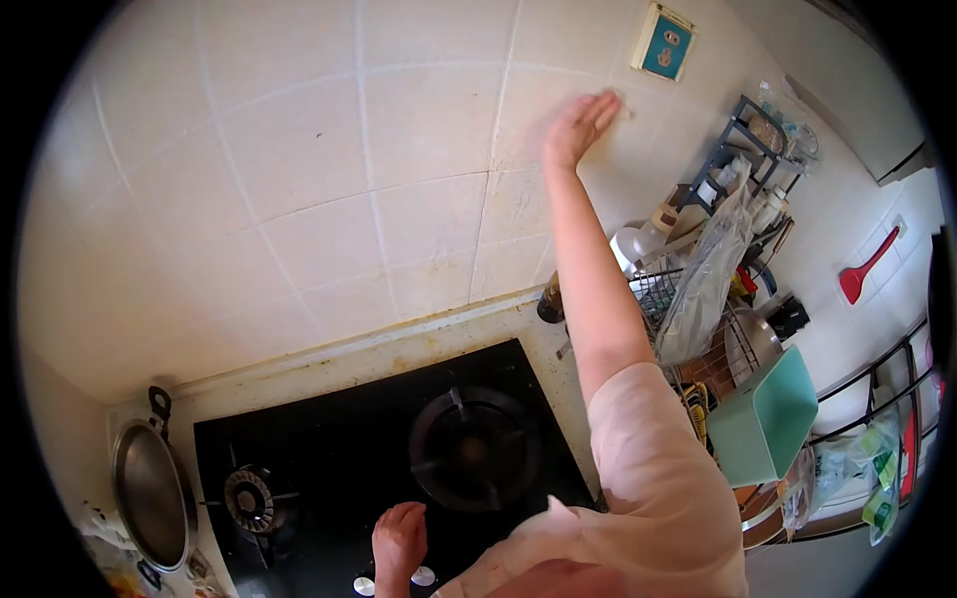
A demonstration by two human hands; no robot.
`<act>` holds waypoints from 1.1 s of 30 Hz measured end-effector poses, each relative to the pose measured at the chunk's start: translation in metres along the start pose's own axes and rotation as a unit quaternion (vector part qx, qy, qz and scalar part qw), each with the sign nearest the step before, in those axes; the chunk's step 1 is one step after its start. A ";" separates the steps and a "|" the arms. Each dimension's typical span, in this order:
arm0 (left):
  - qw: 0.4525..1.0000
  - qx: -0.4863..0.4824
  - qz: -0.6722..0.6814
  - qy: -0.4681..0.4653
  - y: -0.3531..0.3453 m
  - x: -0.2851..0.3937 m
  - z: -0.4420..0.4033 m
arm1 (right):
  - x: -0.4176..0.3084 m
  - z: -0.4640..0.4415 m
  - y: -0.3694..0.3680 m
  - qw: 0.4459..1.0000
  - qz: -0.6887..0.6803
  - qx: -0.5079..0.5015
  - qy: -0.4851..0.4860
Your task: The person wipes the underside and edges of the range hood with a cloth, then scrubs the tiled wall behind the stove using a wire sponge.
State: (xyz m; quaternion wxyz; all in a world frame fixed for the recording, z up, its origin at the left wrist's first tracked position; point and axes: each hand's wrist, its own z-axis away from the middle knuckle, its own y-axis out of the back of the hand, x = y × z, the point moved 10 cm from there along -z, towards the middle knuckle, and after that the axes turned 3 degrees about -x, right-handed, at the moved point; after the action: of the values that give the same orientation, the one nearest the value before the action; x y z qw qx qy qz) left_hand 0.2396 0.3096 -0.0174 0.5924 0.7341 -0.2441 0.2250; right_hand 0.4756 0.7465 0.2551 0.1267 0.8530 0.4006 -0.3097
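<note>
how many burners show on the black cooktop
2: one small, round metal burner on the left of the flat black cooktop, one larger, dark round burner on the right. The pale pink shirt could hide more.

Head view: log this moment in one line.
right hand: open, raised by tiled wall | left hand: over cooktop, near knobs | pan: left of cooktop

Pale pink top [688, 528], plain cloth, soft creases over shoulder. Right sleeve [638, 419] short, same pink, loose edge circling arm. Small pointed tip of cloth [560, 508] jutting from front. Right forearm [595, 269] bare. Right hand [578, 130] bare, outline slightly blurred. Left hand [399, 543] bare too.
</note>
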 end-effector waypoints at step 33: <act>0.819 0.008 -0.414 -0.398 0.092 0.193 -0.293 | -0.075 0.119 -0.020 0.953 -0.091 -0.231 0.173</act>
State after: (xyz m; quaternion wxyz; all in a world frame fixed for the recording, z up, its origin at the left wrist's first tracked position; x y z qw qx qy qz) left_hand 0.3205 0.5626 0.2302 0.4747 0.7966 -0.1299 -0.3512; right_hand 0.3734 0.6588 0.2104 0.2200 0.8009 0.5529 -0.0663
